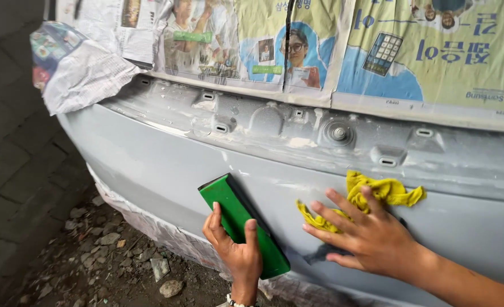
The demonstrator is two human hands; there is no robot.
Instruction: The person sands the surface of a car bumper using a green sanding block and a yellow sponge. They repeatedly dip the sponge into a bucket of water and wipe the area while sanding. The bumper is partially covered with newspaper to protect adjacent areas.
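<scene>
A left hand (238, 253) is gripping a green sanding block (243, 224) against the grey car panel (149, 165), its long axis slanting upper-left to lower-right, while the right hand (366, 236), fingers spread open, is pressing a yellow cloth (385, 190) flat beside it.

Both hands up: left (236, 244) gripping, right (361, 233) flat, fingers spread.

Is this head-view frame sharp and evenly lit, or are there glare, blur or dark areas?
Head view: soft daylight, no hard glare; grey panel evenly lit with a mild sheen; left hand on the green block and right hand on the yellow cloth are sharp; left ground falls into shadow.
</scene>
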